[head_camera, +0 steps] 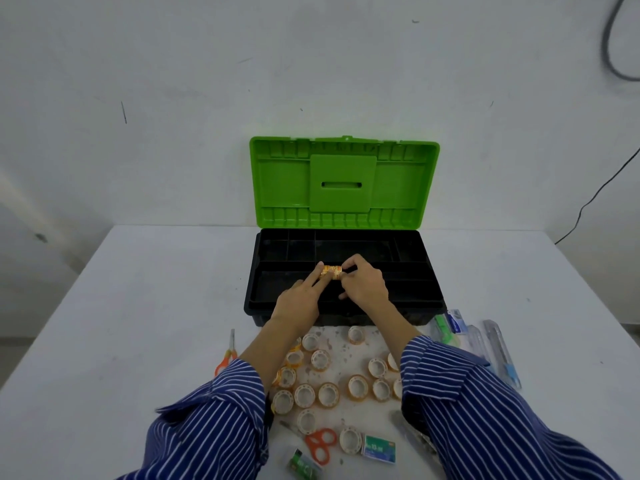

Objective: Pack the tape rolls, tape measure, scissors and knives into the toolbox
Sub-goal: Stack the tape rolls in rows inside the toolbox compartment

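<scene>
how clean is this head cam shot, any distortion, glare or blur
Head view: wide-angle bending curves the white table's edges; even, soft light, only mild sheen on the raised green plastic lid; the black toolbox tray reads dark with little detail; the clear-cased knives near the right edge look smeared.

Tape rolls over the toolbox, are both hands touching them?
Touching. The head view shows left hand and right hand fingers pinching the tape rolls from either end.

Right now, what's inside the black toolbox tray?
The toolbox tray shows bare black compartments. Both hands, left and right, hold a few tape rolls together over its middle divider. What lies under the hands is covered.
</scene>
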